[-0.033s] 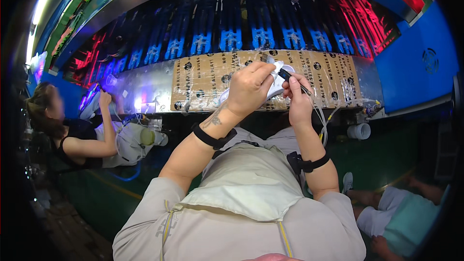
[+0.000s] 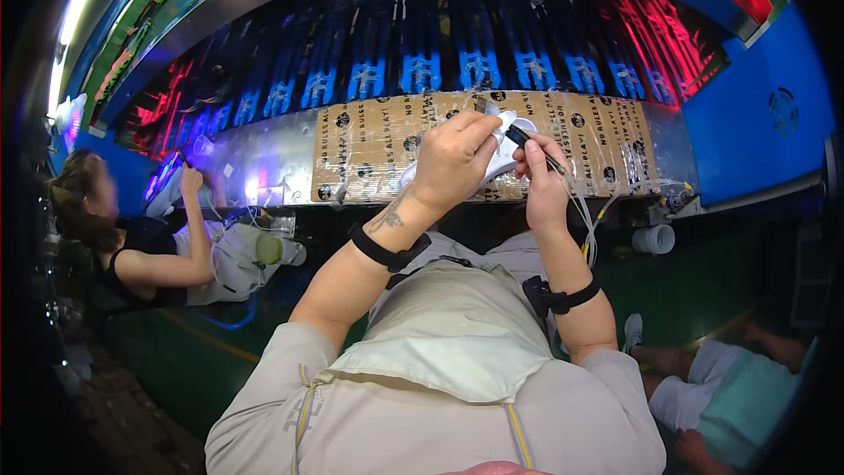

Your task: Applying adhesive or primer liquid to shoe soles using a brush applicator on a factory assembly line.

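A white shoe (image 2: pixel 503 158) is held at the near edge of the cardboard-covered bench, partly hidden behind my hands. My left hand (image 2: pixel 453 163) is closed, its thumb and fingers pinched on the shoe's upper part. Just beyond those fingertips a small flat greyish piece (image 2: pixel 486 106) sticks out; its kind does not show. From the right, my right hand (image 2: pixel 545 178) grips a black pen-like tool (image 2: pixel 520 136), its tip end close to the shoe and my left fingertips. Pale thin cables (image 2: pixel 582 215) hang down beside my right wrist.
Printed cardboard (image 2: pixel 369 149) covers the bench, with a dark machine tunnel of blue-lit clamp shapes (image 2: pixel 420 72) behind. A blue panel (image 2: pixel 747 123) stands right. A white cup (image 2: pixel 653 239) sits below the bench. One person (image 2: pixel 149 251) works at left; another (image 2: pixel 738 396) is lower right.
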Action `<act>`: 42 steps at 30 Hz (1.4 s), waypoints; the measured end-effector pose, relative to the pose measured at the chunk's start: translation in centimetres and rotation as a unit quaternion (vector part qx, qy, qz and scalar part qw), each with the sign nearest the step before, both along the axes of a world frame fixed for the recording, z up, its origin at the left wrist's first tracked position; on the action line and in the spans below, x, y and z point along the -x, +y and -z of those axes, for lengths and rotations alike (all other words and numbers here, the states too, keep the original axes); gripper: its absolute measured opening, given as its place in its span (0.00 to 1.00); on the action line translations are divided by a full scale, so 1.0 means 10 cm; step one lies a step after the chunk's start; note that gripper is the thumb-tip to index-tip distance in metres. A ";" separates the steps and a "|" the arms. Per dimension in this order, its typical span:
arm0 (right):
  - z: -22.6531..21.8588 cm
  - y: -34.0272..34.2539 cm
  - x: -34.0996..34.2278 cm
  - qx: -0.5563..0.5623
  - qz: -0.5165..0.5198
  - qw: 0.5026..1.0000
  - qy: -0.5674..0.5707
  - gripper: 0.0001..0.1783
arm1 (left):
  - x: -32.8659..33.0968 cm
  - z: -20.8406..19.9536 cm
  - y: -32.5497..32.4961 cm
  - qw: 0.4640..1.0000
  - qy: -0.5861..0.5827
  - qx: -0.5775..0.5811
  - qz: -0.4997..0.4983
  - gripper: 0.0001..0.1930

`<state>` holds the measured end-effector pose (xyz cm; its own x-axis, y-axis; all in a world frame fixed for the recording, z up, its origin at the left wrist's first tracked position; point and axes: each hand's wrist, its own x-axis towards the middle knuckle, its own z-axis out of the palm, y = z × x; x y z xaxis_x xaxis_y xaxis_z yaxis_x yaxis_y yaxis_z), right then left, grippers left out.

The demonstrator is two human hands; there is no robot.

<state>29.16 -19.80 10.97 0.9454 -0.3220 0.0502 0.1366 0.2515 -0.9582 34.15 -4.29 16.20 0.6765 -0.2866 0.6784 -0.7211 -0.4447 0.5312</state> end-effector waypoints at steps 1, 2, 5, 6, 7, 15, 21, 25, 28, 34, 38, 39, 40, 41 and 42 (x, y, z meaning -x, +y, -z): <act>0.01 0.01 0.00 -0.001 -0.001 1.000 0.001 0.11 | -0.01 0.00 0.01 1.000 0.003 0.003 0.006 0.10; 0.02 0.01 0.02 0.030 0.000 0.999 -0.019 0.12 | -0.01 0.00 0.01 1.000 0.002 0.002 0.005 0.10; -0.06 0.05 0.06 0.092 0.005 0.995 -0.047 0.12 | -0.03 0.04 0.01 0.999 -0.037 -0.040 0.002 0.11; -0.08 0.06 0.07 0.124 0.010 0.991 -0.054 0.12 | -0.04 0.06 0.01 0.995 -0.068 -0.072 0.015 0.11; -0.08 0.06 0.07 0.124 0.010 0.991 -0.054 0.12 | -0.04 0.08 0.01 0.989 -0.099 -0.105 0.028 0.11; -0.19 0.14 -0.05 0.151 0.040 0.985 -0.069 0.11 | 0.12 0.68 0.16 0.961 -0.051 -0.232 0.145 0.10; 0.03 -0.15 0.01 0.057 0.003 0.998 -0.039 0.11 | 0.10 0.49 0.33 0.998 0.037 -0.042 -0.014 0.06; 0.03 -0.14 0.05 0.038 -0.017 0.997 -0.060 0.13 | 0.01 0.36 0.41 0.988 0.133 0.068 -0.044 0.08; 0.01 -0.11 0.05 0.038 -0.019 0.997 -0.062 0.13 | 0.07 0.17 0.34 0.985 0.143 0.094 -0.031 0.09; 0.00 -0.02 0.00 0.037 -0.019 0.997 -0.070 0.14 | 0.12 0.02 0.18 0.999 0.007 0.039 0.014 0.15; -0.03 0.05 0.01 0.094 -0.011 0.994 -0.062 0.14 | 0.11 -0.02 0.10 0.995 -0.083 -0.036 0.032 0.14; -0.05 0.08 0.01 0.093 -0.012 0.994 -0.063 0.14 | 0.07 0.01 0.08 0.991 -0.118 -0.051 0.040 0.13; -0.06 0.12 0.01 0.119 -0.006 0.990 -0.074 0.14 | 0.05 0.03 0.07 0.985 -0.152 -0.067 0.047 0.11; -0.07 0.14 0.01 0.146 0.001 0.986 -0.085 0.14 | 0.05 0.02 0.06 0.985 -0.154 -0.074 0.038 0.06; -0.07 0.14 0.01 0.146 0.002 0.986 -0.084 0.14 | 0.04 0.03 0.06 0.985 -0.154 -0.075 0.038 0.06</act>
<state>29.03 -18.40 11.66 0.9146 -0.2738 0.2975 0.3005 -0.0320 -0.9533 33.71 -3.66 15.85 0.4180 -0.4411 0.7941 -0.8722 -0.4392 0.2152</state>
